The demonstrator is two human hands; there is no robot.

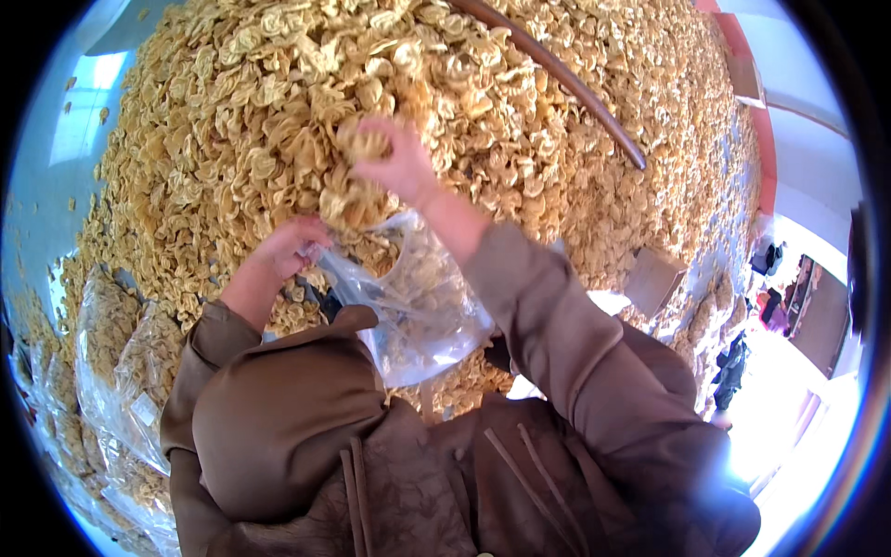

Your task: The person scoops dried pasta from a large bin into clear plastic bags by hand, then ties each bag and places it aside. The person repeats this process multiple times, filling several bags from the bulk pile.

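The right hand (397,165), reaching over a great heap of thin, curled, yellow-tan dried slices (260,102), is partly closed, its thumb and fingers bent into a loose C around a few of those slices; motion blur hides how many it holds and how firmly they are gripped. More slices, also blurred, show just below the thumb, and whether these touch the hand cannot be told. The left hand (290,246) is closed at the fingertips, thumb against fingers, pinching the rim of a clear, crinkled plastic bag (429,345). This bag lies in front of the person's chest, between the two forearms and against the near edge of the heap, its mouth gaping near both hands and tan slices showing inside. On the far left stand clear plastic bags (119,343) filled with similar slices, one bearing a small white rectangular label (144,408) whose print is too small to make out. A curved, glossy, reddish-brown rod (566,76) lies across the heap beyond the right hand, and a plain brown cardboard box (654,278) sits near the right forearm.
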